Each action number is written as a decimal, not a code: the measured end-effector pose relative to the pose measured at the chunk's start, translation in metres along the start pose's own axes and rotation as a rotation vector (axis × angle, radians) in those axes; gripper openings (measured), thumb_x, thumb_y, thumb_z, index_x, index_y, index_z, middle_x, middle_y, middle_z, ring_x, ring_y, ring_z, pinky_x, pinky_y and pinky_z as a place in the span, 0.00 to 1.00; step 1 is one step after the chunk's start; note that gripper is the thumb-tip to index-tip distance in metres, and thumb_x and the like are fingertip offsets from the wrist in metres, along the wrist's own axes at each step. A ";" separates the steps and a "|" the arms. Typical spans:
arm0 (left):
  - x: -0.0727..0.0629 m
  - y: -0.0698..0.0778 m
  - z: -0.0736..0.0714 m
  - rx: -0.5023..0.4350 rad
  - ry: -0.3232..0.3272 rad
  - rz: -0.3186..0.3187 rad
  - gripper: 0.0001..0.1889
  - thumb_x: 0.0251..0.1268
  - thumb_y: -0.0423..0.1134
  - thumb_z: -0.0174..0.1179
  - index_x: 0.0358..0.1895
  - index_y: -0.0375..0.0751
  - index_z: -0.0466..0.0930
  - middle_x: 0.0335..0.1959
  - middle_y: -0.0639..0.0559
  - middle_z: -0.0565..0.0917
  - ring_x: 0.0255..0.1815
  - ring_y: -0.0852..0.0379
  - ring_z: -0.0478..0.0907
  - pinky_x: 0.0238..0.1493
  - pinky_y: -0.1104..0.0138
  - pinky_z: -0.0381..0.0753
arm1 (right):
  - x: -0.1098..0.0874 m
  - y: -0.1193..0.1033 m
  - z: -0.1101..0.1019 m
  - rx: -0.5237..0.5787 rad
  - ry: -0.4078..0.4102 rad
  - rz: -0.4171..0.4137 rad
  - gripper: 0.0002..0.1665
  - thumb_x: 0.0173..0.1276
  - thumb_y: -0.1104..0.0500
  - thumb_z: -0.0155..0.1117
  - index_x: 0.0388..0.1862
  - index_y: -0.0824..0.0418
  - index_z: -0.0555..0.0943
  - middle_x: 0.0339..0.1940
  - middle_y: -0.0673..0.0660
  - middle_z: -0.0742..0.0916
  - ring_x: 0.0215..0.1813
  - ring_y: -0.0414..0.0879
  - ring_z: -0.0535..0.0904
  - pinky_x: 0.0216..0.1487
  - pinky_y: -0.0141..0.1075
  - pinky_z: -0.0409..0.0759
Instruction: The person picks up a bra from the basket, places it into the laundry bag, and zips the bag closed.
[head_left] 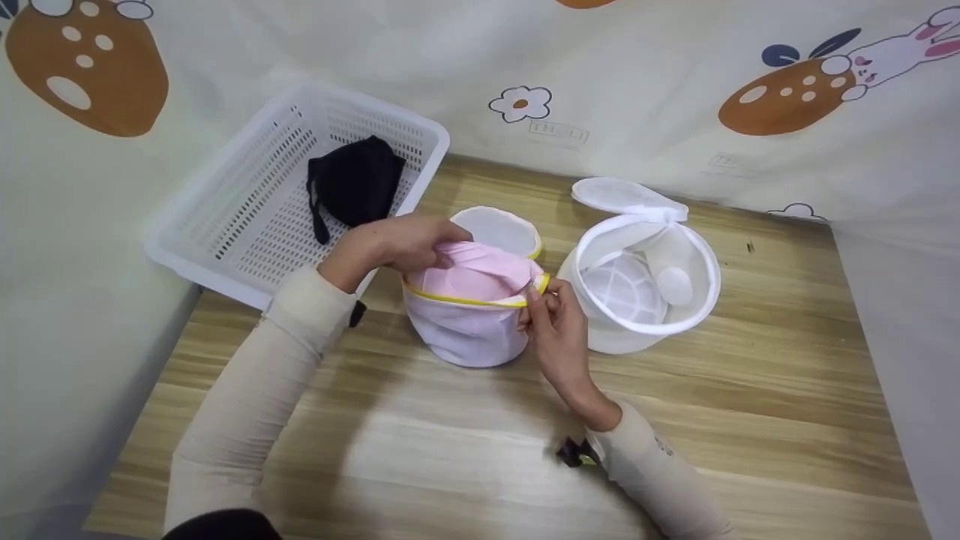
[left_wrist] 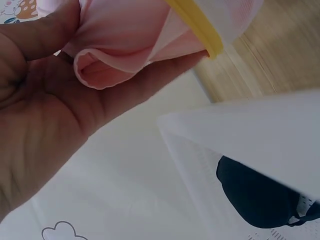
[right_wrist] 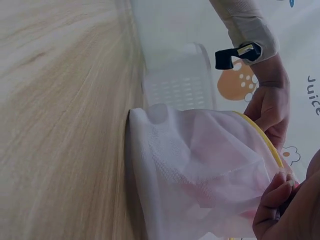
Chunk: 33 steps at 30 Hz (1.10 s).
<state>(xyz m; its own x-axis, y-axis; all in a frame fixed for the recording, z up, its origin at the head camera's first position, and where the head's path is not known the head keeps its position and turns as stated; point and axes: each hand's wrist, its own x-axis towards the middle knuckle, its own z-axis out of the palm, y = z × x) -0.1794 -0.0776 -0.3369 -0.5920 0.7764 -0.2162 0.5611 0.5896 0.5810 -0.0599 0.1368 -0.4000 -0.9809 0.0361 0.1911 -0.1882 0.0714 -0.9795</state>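
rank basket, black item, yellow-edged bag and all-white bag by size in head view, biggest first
1. Basket
2. All-white bag
3. Yellow-edged bag, partly hidden
4. Black item

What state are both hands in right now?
Left hand: closed, holding the pink cloth.
Right hand: closed, pinching the yellow trim of the mesh bag.

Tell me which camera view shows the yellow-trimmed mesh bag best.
The head view: the yellow-trimmed mesh bag shows nearly whole there, with its raised lid and the pink cloth at its mouth. The left wrist catches only some yellow edge and mesh; the right wrist shows its side closely, cut off by the frame.
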 end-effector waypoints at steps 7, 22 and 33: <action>0.004 0.000 0.006 -0.034 -0.061 -0.024 0.18 0.60 0.33 0.64 0.53 0.38 0.74 0.44 0.45 0.79 0.45 0.49 0.73 0.52 0.57 0.70 | 0.000 0.001 0.000 -0.049 -0.074 -0.067 0.07 0.73 0.70 0.49 0.45 0.76 0.66 0.21 0.67 0.76 0.24 0.48 0.72 0.24 0.31 0.70; 0.019 0.013 0.013 -0.012 -0.074 0.011 0.17 0.58 0.32 0.65 0.52 0.40 0.81 0.47 0.48 0.81 0.44 0.52 0.74 0.51 0.59 0.73 | 0.004 0.012 -0.004 0.010 -0.103 -0.024 0.10 0.74 0.71 0.47 0.50 0.75 0.65 0.21 0.69 0.76 0.24 0.47 0.72 0.26 0.34 0.73; 0.025 0.027 0.020 0.217 -0.171 -0.135 0.19 0.62 0.37 0.64 0.57 0.45 0.80 0.50 0.45 0.81 0.47 0.48 0.74 0.52 0.56 0.73 | 0.004 0.028 -0.006 0.062 -0.091 -0.107 0.13 0.75 0.63 0.51 0.50 0.72 0.67 0.20 0.62 0.76 0.25 0.47 0.73 0.25 0.38 0.73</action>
<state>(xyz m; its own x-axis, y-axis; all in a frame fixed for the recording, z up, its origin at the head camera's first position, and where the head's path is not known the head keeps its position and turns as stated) -0.1672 -0.0373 -0.3425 -0.5741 0.7032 -0.4195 0.6056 0.7094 0.3605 -0.0686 0.1450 -0.4266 -0.9550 -0.0589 0.2908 -0.2918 0.0082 -0.9565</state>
